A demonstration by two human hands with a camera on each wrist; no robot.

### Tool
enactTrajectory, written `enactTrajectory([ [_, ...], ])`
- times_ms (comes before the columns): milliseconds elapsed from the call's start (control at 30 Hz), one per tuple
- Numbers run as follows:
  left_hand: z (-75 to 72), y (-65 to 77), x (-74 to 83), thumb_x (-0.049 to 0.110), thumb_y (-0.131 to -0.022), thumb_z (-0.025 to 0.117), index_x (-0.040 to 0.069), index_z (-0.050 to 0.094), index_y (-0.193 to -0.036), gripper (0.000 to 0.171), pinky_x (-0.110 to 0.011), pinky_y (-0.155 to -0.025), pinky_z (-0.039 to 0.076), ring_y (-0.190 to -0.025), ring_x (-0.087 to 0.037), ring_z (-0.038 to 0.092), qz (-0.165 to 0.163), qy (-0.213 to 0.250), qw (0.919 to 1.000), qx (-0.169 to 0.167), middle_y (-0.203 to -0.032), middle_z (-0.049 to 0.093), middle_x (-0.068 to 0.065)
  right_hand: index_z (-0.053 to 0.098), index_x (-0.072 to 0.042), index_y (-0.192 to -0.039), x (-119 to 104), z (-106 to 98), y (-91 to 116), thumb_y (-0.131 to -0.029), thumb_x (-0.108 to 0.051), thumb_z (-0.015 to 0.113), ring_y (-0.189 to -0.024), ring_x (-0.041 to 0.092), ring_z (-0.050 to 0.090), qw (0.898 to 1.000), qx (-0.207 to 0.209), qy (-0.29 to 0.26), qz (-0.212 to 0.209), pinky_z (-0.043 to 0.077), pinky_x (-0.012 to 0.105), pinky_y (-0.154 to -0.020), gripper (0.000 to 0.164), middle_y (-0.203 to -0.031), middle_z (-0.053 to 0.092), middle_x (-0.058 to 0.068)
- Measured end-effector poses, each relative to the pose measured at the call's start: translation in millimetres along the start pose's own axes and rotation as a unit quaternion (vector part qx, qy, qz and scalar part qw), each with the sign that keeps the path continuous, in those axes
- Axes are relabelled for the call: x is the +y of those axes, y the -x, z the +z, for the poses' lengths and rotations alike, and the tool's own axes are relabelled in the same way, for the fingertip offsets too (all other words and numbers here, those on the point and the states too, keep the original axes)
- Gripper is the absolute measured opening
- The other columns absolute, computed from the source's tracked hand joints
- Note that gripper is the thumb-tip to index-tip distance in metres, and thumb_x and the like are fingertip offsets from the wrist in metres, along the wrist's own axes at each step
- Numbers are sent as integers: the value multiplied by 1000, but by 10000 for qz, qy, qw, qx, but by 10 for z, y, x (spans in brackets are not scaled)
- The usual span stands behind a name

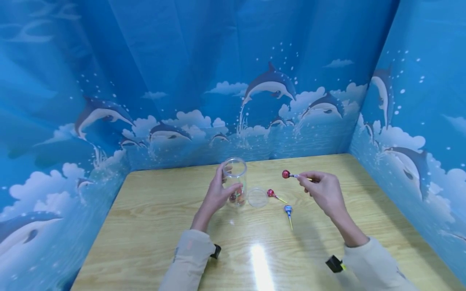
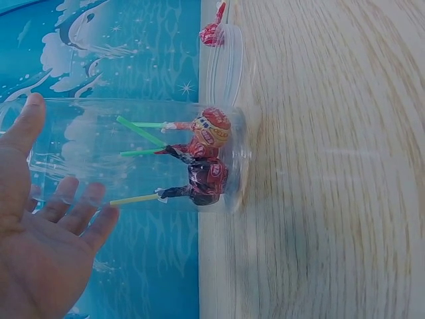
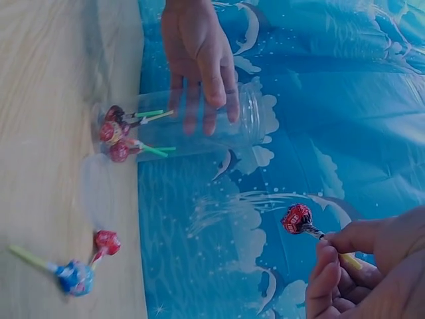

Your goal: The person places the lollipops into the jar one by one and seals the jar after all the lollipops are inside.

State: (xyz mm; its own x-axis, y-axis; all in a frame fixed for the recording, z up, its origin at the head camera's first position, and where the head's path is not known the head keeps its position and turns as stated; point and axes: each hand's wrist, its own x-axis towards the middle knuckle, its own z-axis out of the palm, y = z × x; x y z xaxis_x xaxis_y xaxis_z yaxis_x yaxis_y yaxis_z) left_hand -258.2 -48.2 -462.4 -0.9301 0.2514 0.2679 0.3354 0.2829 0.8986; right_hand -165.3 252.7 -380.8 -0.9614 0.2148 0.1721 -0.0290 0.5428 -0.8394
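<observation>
Lying between jar [image 1: 238, 178] and loose red lollipop [image 1: 271, 193], lid [image 1: 257, 198], dolphin backdrop [image 1: 204, 72] behind

The right hand [image 3: 392, 259] is cropped (right-wrist view).

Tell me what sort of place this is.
Probably a makeshift recording booth: a dolphin-print backdrop hangs behind and beside a wood-grain table, with small black wrist-worn devices in view.
</observation>
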Motion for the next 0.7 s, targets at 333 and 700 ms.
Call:
enactTrajectory([
  [333, -2, 6, 7, 17, -88, 84, 19, 30, -160, 90, -57, -116, 39, -134, -36, 51, 6, 47, 10000, -12, -152, 48, -21, 76, -1, -116, -233, 178, -226, -100, -27, 72, -65, 17, 61, 9998, -161, -141, -13, 44, 24, -47, 32, -81, 72, 8],
  [700, 4, -8, -11, 16, -88, 84, 20, 31, -160, 90, -56, -115, 40, -133, -34, 52, 15, 29, 10000, 21, -151, 50, -18, 78, -2, -104, -371, 396, -445, -99, -30, 72, -67, 20, 59, 9937, -312, -894, -596, 47, 26, -54, 29, -81, 70, 8],
])
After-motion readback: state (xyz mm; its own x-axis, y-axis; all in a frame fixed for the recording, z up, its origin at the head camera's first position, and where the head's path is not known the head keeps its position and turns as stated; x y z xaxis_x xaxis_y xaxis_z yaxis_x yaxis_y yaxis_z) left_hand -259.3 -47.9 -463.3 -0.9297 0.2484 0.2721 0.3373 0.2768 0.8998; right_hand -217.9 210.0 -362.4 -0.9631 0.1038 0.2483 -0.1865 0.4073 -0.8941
